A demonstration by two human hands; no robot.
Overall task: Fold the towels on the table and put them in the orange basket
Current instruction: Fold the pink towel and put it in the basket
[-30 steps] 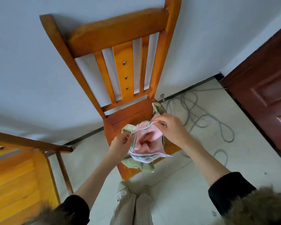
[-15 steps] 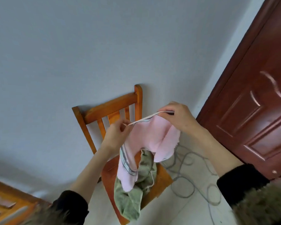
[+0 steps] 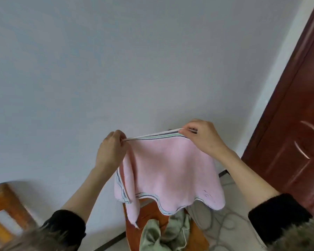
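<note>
I hold a pink towel [image 3: 169, 171] with striped edges up in the air, spread out in front of the wall. My left hand [image 3: 110, 151] pinches its top left corner. My right hand [image 3: 203, 136] pinches its top right corner, so the upper edge is stretched between them. The towel hangs down over a wooden chair seat [image 3: 149, 216]. A crumpled green towel [image 3: 169, 232] lies on that seat below the pink one. No orange basket is in view.
A dark red door [image 3: 294, 142] stands at the right. Part of another wooden chair [image 3: 2, 211] shows at the lower left. Grey cables [image 3: 223, 225] lie on the floor beside the chair. The pale wall fills the background.
Both hands have lifted the pink towel off the chair and pulled apart, so it now hangs spread. The green towel has dropped back onto the seat. The view has tilted upward.
</note>
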